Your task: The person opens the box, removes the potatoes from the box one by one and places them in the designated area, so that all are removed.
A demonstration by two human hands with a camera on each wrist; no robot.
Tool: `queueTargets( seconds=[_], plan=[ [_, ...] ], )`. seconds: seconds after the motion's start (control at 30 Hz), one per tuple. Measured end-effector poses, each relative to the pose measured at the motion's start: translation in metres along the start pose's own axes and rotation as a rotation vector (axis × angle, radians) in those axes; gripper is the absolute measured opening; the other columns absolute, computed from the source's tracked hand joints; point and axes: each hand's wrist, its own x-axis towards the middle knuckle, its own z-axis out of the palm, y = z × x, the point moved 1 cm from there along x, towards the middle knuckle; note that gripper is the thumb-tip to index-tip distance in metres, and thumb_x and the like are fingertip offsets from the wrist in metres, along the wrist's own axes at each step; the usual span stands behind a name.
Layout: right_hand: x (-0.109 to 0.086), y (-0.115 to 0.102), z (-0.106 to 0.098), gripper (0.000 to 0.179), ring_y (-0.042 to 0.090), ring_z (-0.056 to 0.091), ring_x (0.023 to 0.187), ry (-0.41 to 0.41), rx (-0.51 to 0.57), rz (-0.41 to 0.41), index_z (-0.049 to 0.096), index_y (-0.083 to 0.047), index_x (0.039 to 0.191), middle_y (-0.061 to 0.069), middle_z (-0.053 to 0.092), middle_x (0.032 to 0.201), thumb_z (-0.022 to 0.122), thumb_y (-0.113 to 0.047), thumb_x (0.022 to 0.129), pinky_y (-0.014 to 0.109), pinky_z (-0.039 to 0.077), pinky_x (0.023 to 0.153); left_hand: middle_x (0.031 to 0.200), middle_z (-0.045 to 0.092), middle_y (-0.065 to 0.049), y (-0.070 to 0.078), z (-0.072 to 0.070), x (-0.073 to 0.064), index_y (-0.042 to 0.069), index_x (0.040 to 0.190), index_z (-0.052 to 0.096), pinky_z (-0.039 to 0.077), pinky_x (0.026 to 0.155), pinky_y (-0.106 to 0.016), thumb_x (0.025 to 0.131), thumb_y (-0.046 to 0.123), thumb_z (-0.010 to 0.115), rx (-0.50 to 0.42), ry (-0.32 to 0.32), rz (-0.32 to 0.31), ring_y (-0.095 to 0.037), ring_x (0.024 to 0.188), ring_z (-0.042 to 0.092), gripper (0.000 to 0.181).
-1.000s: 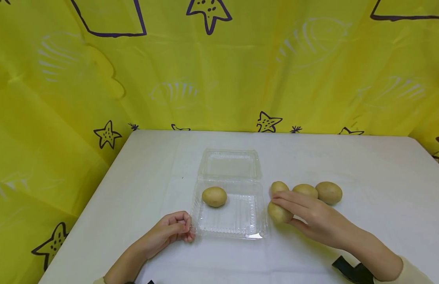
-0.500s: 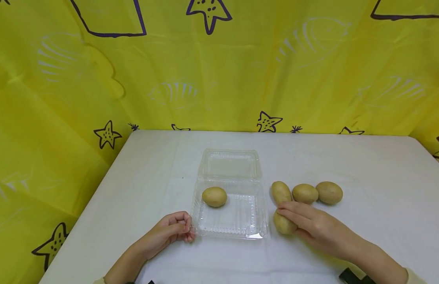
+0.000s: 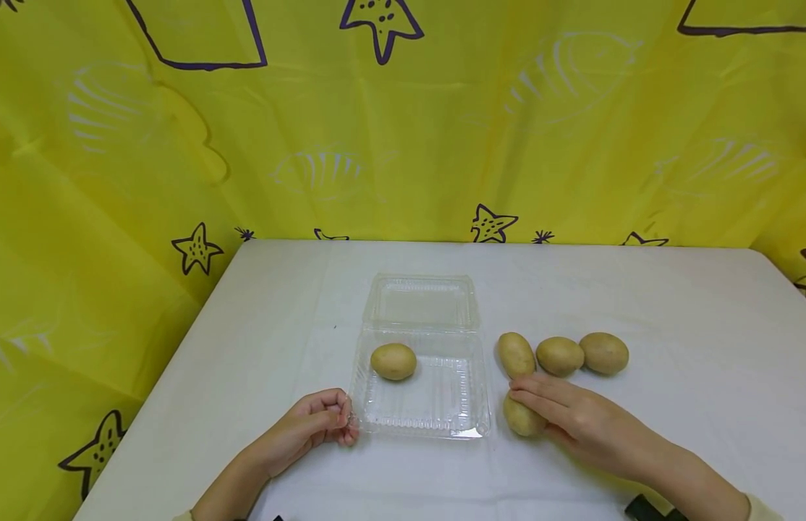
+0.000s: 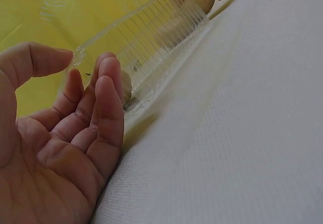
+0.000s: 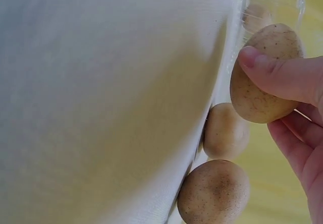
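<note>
My right hand (image 3: 588,427) holds a potato (image 3: 522,417) near the table, with the thumb across its side in the right wrist view. Just beyond it lie three more potatoes in a row: a near one (image 3: 516,354), a middle one (image 3: 560,356) and a far right one (image 3: 604,353). A clear plastic clamshell container (image 3: 435,398) stands with its lid (image 3: 422,300) folded back. One potato (image 3: 393,361) sits in its base, toward the left. My left hand (image 3: 305,430) pinches the container's front left rim; the left wrist view shows the thumb (image 4: 50,60) against that edge.
A white cloth covers the table (image 3: 279,325). Behind and to the left hangs a yellow curtain (image 3: 403,145) with starfish drawings. A dark strap (image 3: 650,509) shows beneath the right forearm.
My right hand has drawn the held potato slightly toward the table's front, apart from the near loose potato, which now shows more fully. The left hand and container have stayed put.
</note>
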Motion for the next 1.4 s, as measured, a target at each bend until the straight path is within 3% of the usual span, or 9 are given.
queueTargets(
  seconds=[0.23, 0.47, 0.7, 1.4],
  plan=[
    [-0.0010, -0.0006, -0.0014, 0.043, 0.022, 0.051, 0.111, -0.086, 0.023, 0.051, 0.059, 0.002, 0.114, 0.011, 0.058, 0.117, 0.029, -0.026, 0.100, 0.020, 0.023, 0.102, 0.087, 0.057, -0.004, -0.0007, 0.0006, -0.0006, 0.006, 0.091, 0.050, 0.045, 0.073, -0.025, 0.089, 0.001, 0.042, -0.009, 0.003, -0.004, -0.014, 0.081, 0.057, 0.010],
    [-0.0001, -0.0004, -0.0009, 0.041, 0.024, 0.054, 0.107, -0.058, 0.008, 0.015, 0.060, 0.003, 0.112, 0.011, 0.059, 0.115, 0.029, -0.022, 0.101, 0.021, 0.025, 0.102, 0.087, 0.057, -0.005, -0.0009, -0.0002, -0.0005, 0.006, 0.091, 0.051, 0.045, 0.072, -0.024, 0.090, 0.000, 0.040, -0.016, -0.014, 0.024, -0.014, 0.081, 0.057, 0.012],
    [-0.0016, 0.0007, -0.0012, 0.045, 0.022, 0.054, 0.107, -0.102, 0.004, 0.055, 0.060, 0.001, 0.112, 0.010, 0.059, 0.115, 0.026, -0.025, 0.101, 0.018, 0.024, 0.101, 0.088, 0.057, -0.005, -0.0003, -0.0003, 0.0005, 0.006, 0.092, 0.051, 0.045, 0.072, -0.024, 0.090, 0.001, 0.041, -0.016, -0.016, 0.026, -0.014, 0.081, 0.057, 0.011],
    [-0.0026, -0.0010, -0.0079, 0.045, 0.021, 0.054, 0.105, -0.101, -0.028, 0.066, 0.062, -0.002, 0.110, 0.009, 0.060, 0.113, 0.025, -0.025, 0.101, 0.016, 0.024, 0.100, 0.088, 0.058, -0.005, 0.0006, 0.0000, 0.0008, 0.006, 0.091, 0.051, 0.045, 0.072, -0.024, 0.090, 0.001, 0.042, -0.015, -0.007, 0.011, -0.014, 0.081, 0.058, 0.010]
  ],
)
